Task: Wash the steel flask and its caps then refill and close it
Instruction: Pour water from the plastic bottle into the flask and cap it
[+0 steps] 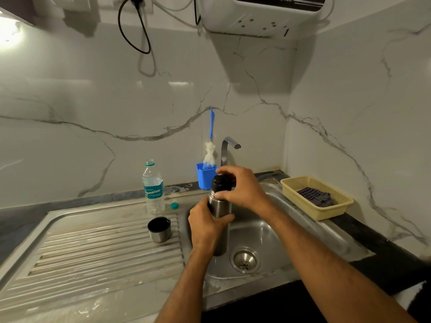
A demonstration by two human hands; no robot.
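Ribbed steel drainboard [93, 248] at left: clear plastic water bottle [152, 190], uncapped, could be tipped by a stray elbow; small steel cup-cap [159, 229] is stood near the basin edge and could be knocked in. Cylindrical steel flask [218, 217] is held upright over the sink basin [275, 236]. Left hand [205, 227] is curled round its body, right hand [240, 187] fingers pinched round the black stopper [220, 181]; wet steel may slip. Room is limited by the tap [227, 150] just behind; open room lies right, toward the yellow basket [317, 197].

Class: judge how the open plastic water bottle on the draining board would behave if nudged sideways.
The water bottle is tall, narrow and uncapped, its cap lying beside it, so it would probably tip and spill. Thin clear plastic suggests it dents under a firm grip. The ridged draining board might be wet and let it slide.
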